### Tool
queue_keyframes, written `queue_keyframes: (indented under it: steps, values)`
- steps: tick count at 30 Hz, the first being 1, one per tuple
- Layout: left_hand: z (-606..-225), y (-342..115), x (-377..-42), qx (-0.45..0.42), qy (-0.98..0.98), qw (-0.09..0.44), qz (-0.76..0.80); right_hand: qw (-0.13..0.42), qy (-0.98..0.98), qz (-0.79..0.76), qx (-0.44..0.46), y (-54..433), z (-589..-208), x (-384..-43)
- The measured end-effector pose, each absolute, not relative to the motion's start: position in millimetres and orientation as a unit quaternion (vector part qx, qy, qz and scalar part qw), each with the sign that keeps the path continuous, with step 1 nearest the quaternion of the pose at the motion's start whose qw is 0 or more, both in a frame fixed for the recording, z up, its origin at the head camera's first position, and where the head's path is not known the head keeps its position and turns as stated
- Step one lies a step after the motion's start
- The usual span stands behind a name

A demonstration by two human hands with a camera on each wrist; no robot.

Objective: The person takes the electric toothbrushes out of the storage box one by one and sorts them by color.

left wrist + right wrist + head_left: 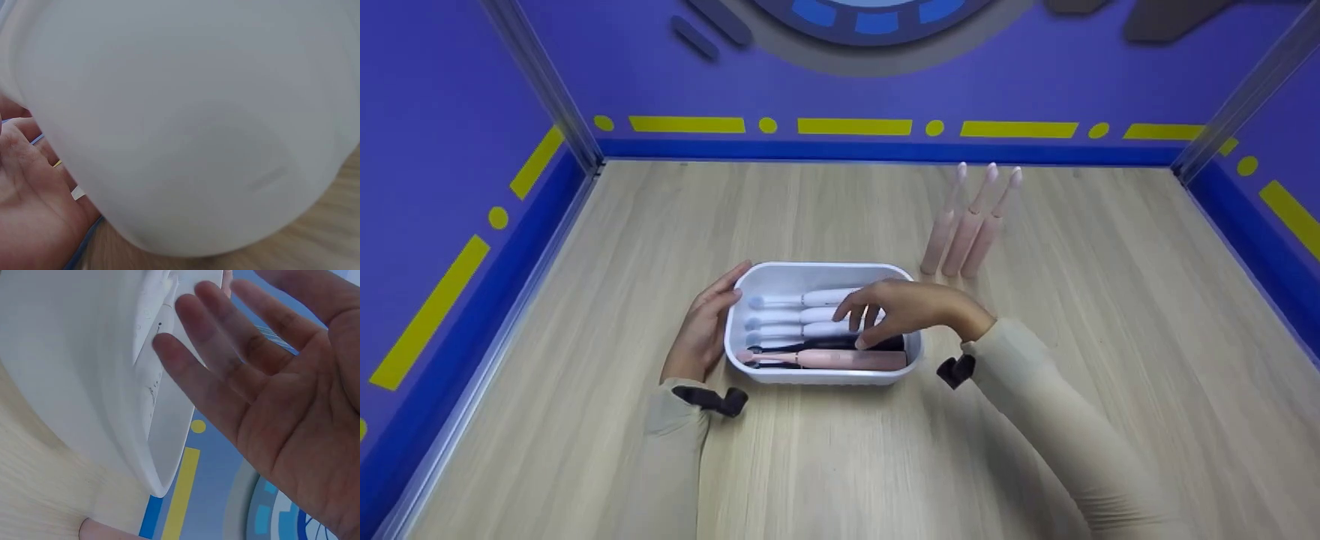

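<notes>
A white plastic bin [825, 379] sits on the table with electric toothbrushes lying in it. My left hand [701, 330] rests against the bin's left end, thumb and fingers along the outside; in the left wrist view its palm [34, 197] faces the bin wall. My right hand [904, 307] hovers over the bin's right half, fingers spread and slightly bent, holding nothing. Below it are three white toothbrushes [817, 315], partly covered by the hand. Nearest the front lies a pink toothbrush [851, 360], on top of black toothbrushes [829, 345].
Three pink toothbrushes [964, 244] stand upright in a row behind the bin, to the right. A purple wall [870, 97] with yellow marks closes off the back, and similar panels run along both sides of the wooden table [825, 457].
</notes>
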State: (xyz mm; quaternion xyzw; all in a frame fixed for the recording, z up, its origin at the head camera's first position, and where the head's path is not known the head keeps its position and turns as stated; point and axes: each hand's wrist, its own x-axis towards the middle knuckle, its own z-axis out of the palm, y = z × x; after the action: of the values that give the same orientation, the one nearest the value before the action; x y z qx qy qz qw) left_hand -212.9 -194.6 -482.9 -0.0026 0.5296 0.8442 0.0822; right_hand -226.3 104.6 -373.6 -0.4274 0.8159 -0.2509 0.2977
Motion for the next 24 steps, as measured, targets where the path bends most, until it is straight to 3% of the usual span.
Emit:
queue_keyframes:
  steps: [17,24]
  values:
    - [-485,-195,-212,-0.011,0.523,0.092,0.848,0.387,0.812,-0.169,-0.403,86,-376,-233]
    - [-484,-195,-213,0.001,0.518,0.089,0.851,0.397,0.817,-0.145,-0.393,80,-380,-234]
